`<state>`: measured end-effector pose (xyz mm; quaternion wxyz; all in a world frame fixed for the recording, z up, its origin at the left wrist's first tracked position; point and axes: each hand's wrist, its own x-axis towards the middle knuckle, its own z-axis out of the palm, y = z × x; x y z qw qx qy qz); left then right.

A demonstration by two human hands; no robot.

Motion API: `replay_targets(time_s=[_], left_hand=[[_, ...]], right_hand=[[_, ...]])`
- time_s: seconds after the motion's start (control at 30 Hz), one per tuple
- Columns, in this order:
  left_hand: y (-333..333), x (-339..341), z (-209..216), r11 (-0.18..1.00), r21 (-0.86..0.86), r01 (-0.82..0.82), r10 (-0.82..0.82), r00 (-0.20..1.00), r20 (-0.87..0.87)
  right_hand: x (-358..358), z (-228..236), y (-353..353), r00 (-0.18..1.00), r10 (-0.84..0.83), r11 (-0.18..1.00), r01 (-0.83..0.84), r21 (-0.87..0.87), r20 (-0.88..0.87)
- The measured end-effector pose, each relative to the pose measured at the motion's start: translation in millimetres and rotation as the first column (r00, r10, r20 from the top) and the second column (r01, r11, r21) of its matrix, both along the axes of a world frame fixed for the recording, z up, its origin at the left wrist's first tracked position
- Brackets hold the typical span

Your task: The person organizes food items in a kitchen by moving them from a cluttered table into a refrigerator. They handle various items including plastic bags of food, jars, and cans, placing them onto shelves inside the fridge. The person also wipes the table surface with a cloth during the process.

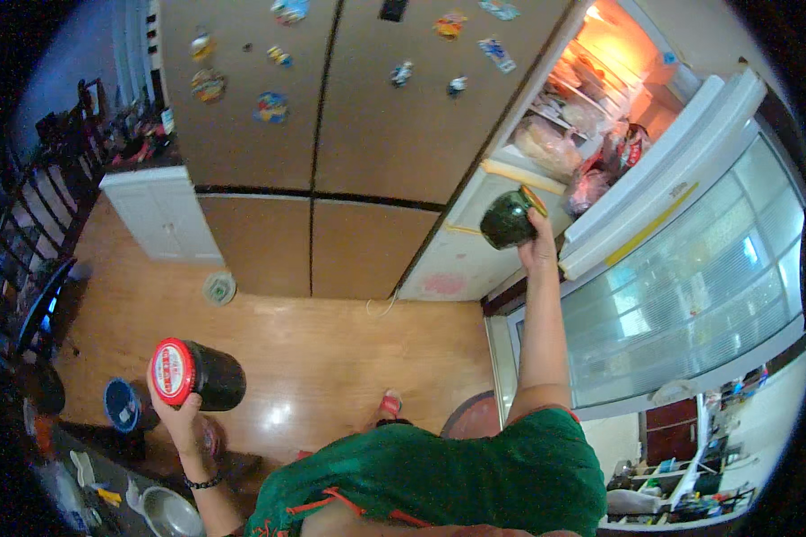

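My left hand is closed around a dark jar with a red lid, held out at the lower left and tilted so the lid's top shows. At the upper right my right hand grips a dark green glass jar by its yellowish lid end. That jar is in front of the lower part of a white refrigerator, just below its lit, opened compartment. Inside, plastic-bagged food and a red package crowd the shelves. The white refrigerator door stands swung out to the right of my right hand.
Tall brown cabinet doors with several magnets fill the back. To the right is a sliding glass door. A blue bin stands left of my left hand, near a counter with a metal pot. A small white cabinet is farther back.
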<state>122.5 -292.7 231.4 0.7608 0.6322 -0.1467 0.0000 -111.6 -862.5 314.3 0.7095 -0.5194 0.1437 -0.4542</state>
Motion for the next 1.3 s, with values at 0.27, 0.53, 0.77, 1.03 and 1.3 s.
replay_targets(time_s=[0.27,0.53,0.77,1.03,1.3], left_hand=[[-273.9,-37.4,25.3,0.894,-0.263,0.363,-0.380,0.925,-0.014],[-502.4,-69.6,90.3,0.701,-0.254,0.666,-0.667,0.739,0.097],[-627.2,-60.4,87.4,0.504,-0.222,0.835,-0.825,0.542,0.163],[-743.6,-38.5,113.3,0.302,-0.098,0.948,-0.922,0.316,0.222],[-838.2,-16.3,131.6,0.189,-0.051,0.981,-0.938,0.196,0.287]], right_hand=[[-110.2,8.0,-135.0,0.961,-0.253,0.941,0.219,-0.258,-0.108],[-141.9,1.5,-153.4,0.884,-0.391,0.883,0.282,-0.374,-0.256],[-179.7,-20.2,-165.4,0.823,-0.486,0.818,0.309,-0.486,-0.295],[-30.0,117.2,-296.3,0.824,-0.333,0.764,0.521,-0.381,0.459],[64.9,339.7,-500.2,0.681,-0.498,0.435,0.732,-0.524,0.537]])
